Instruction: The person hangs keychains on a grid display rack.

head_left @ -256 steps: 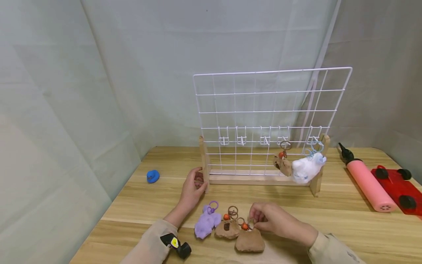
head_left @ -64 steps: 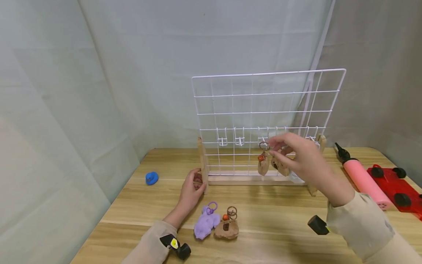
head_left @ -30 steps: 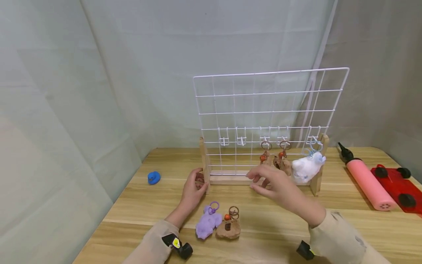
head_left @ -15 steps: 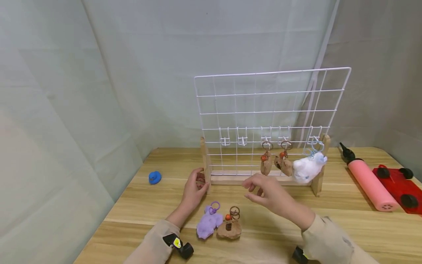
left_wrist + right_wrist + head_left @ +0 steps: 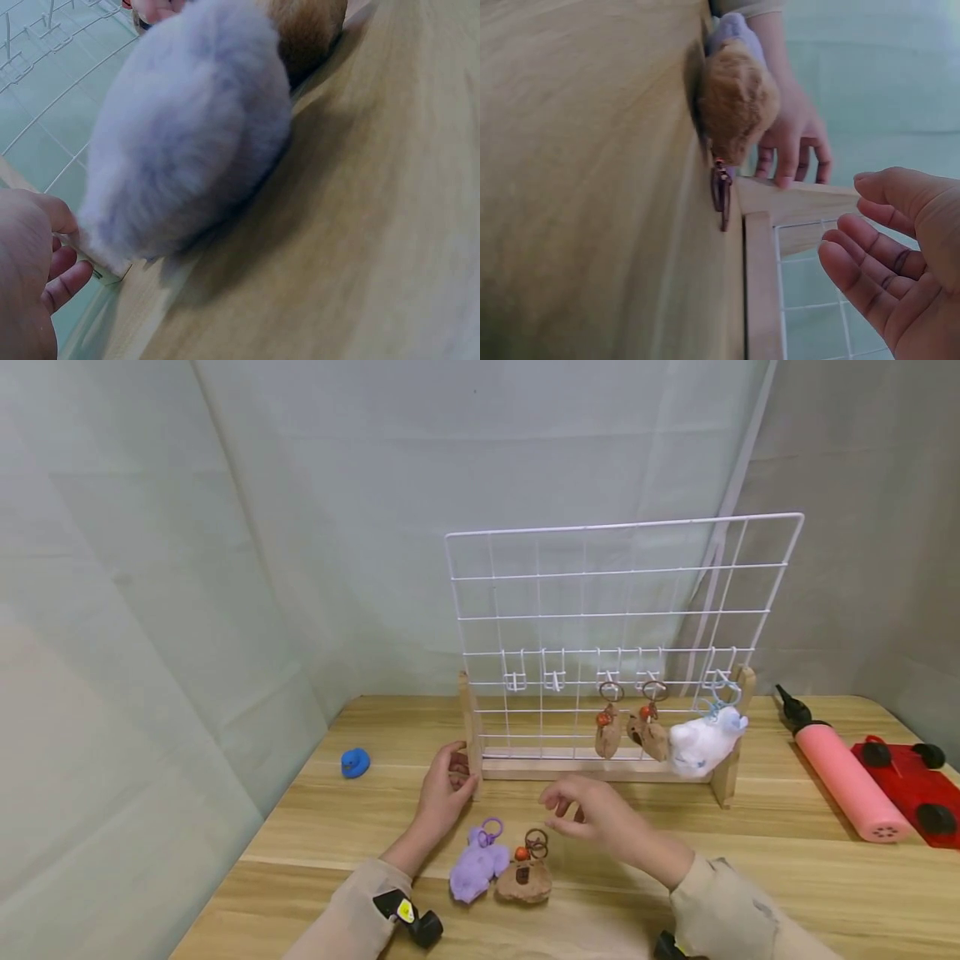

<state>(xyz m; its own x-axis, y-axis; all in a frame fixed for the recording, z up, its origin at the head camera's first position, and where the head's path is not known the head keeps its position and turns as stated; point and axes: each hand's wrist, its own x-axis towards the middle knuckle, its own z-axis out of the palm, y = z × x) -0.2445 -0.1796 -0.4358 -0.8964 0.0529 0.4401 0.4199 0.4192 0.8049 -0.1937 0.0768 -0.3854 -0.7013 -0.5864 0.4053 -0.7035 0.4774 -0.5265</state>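
My left hand (image 5: pixel 441 795) holds the left wooden post (image 5: pixel 469 720) of a white wire grid rack (image 5: pixel 581 573). My right hand (image 5: pixel 594 814), fingers loosely bent and holding nothing, is above the table just right of a brown plush keychain (image 5: pixel 523 882). That keychain has an orange bead and a brown ring; beside it lies a purple plush keychain (image 5: pixel 477 867), which fills much of the left wrist view. Two brown plush keychains (image 5: pixel 608 737) and a white plush keychain (image 5: pixel 702 745) hang from the rack's right-hand hooks. In the right wrist view, the brown ring (image 5: pixel 721 187) is apart from my fingers.
Two bare hooks (image 5: pixel 554 681) are on the grid's left side. A blue rubber duck (image 5: pixel 355 763) sits left of the rack. On the right lie a pink pump (image 5: pixel 851 783) and a red object with black wheels (image 5: pixel 909 785). Pale curtains hang behind the wooden table (image 5: pixel 322 843).
A brown plush keychain went from the table to the middle hook, and my right hand let it go. The right hand has since come down and left toward the remaining brown keychain. My left hand stayed put.
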